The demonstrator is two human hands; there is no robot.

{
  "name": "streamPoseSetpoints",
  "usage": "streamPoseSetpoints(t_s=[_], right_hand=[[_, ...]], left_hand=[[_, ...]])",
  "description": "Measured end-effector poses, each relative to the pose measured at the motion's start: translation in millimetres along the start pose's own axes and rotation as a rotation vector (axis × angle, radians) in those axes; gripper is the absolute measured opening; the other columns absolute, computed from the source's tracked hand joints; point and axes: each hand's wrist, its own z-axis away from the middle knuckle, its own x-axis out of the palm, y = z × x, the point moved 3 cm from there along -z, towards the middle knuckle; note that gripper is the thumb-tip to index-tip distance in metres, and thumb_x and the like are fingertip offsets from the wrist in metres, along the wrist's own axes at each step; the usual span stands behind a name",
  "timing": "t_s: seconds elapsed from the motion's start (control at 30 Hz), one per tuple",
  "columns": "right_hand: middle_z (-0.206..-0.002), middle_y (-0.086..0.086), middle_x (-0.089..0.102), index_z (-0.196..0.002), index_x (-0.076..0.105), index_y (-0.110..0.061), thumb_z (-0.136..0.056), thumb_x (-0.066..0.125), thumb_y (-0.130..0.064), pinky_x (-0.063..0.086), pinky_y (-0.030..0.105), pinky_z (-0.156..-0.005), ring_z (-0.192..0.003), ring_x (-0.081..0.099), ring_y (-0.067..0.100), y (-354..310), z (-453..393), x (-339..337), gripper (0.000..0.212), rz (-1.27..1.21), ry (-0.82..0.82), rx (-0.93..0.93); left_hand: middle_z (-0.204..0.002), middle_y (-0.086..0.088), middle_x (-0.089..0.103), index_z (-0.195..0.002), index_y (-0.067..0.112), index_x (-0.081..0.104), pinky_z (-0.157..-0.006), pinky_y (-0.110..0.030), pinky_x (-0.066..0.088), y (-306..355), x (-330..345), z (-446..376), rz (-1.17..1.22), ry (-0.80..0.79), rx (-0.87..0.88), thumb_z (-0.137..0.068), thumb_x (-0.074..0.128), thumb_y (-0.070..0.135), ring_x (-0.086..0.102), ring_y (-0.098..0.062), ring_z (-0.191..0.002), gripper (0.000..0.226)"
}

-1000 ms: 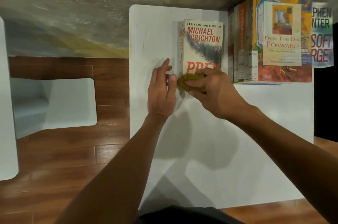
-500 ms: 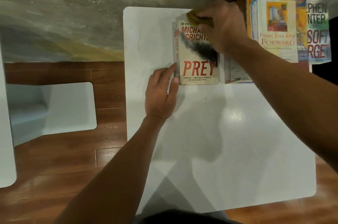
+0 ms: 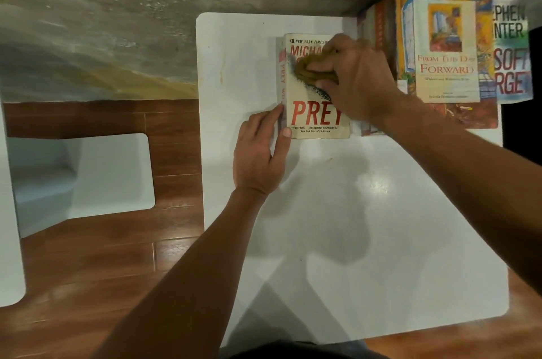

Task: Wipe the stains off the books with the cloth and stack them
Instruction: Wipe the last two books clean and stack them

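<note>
A white paperback titled "PREY" [image 3: 313, 116] lies flat on the white table [image 3: 352, 226] near its far edge. My right hand [image 3: 357, 77] grips a bunched mustard-yellow cloth [image 3: 308, 68] and presses it on the upper half of the cover, over a dark smear. My left hand [image 3: 261, 153] rests flat on the table, its fingertips and thumb touching the book's near-left corner and spine. A stack of books [image 3: 445, 50] topped by "From This Day Forward" stands to the right.
A further book [image 3: 511, 50] with large coloured letters lies at the far right, partly cut off. A concrete wall runs behind the table. A white stool [image 3: 85, 176] stands on the wooden floor to the left, and another white edge [image 3: 8, 212] shows at the frame's left.
My right hand swept the cloth from the book's near edge up to its top edge, then back down to the cover's upper half. My left hand stayed at the book's near-left corner.
</note>
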Motion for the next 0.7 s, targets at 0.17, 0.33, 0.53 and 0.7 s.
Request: streamPoseSetpoints(t_s=[0.17, 0.33, 0.53, 0.7], right_hand=[[-0.120, 0.001, 0.062, -0.123, 0.070, -0.030, -0.090, 0.071, -0.022, 0.050, 0.045, -0.096, -0.104, 0.059, 0.033, -6, 40, 15, 0.033, -0.023, -0.024, -0.014], [-0.110, 0.006, 0.067, -0.112, 0.076, -0.025, -0.082, 0.079, -0.018, 0.051, 0.042, -0.089, -0.092, 0.064, 0.033, -10, 77, 29, 0.031, -0.060, 0.042, -0.041], [-0.116, 0.005, 0.065, -0.116, 0.075, -0.023, -0.085, 0.077, -0.016, 0.048, 0.039, -0.094, -0.101, 0.061, 0.029, -14, 106, 41, 0.032, -0.173, -0.035, 0.027], [-0.109, -0.001, 0.060, -0.120, 0.073, -0.018, -0.088, 0.074, -0.013, 0.053, 0.018, -0.085, -0.090, 0.058, 0.014, -11, 148, 50, 0.033, -0.463, -0.116, 0.206]], left_hand=[[-0.125, -0.006, 0.063, -0.134, 0.008, 0.061, -0.091, -0.036, 0.056, 0, -1, 0, 0.031, 0.010, -0.004, -0.104, 0.040, 0.039, 0.058, -0.015, -0.111, 0.048], [-0.129, -0.008, 0.063, -0.134, 0.007, 0.061, -0.098, -0.038, 0.053, 0, -3, -1, 0.039, 0.007, -0.001, -0.104, 0.036, 0.044, 0.056, -0.019, -0.116, 0.054], [-0.133, -0.003, 0.061, -0.137, 0.014, 0.058, -0.099, -0.032, 0.052, -5, 1, -1, 0.021, -0.016, -0.055, -0.105, 0.033, 0.047, 0.055, -0.015, -0.118, 0.052], [-0.133, 0.002, 0.058, -0.135, 0.021, 0.057, -0.095, -0.027, 0.054, 10, 2, -6, 0.040, -0.054, -0.176, -0.104, 0.030, 0.053, 0.056, -0.012, -0.116, 0.052]])
